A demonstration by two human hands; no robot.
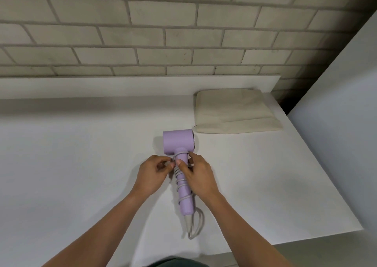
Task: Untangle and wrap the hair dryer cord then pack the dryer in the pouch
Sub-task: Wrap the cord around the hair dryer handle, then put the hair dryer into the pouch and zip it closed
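Note:
A lilac hair dryer [177, 141] lies flat on the white table [81, 164], head away from me, handle pointing toward me. Its pale grey cord [201, 220] is wound in several turns around the handle and loops out past the handle's end. My left hand [152, 175] pinches the cord just left of the upper handle. My right hand [199, 175] grips the upper handle over the coils, thumb on top. A beige fabric pouch [234, 109] lies flat behind and to the right of the dryer.
A raised white ledge [122, 87] runs along the back, under a grey brick wall [142, 32]. The table's right edge runs diagonally past the pouch, beside a white panel [336, 123]. The front edge is near my body.

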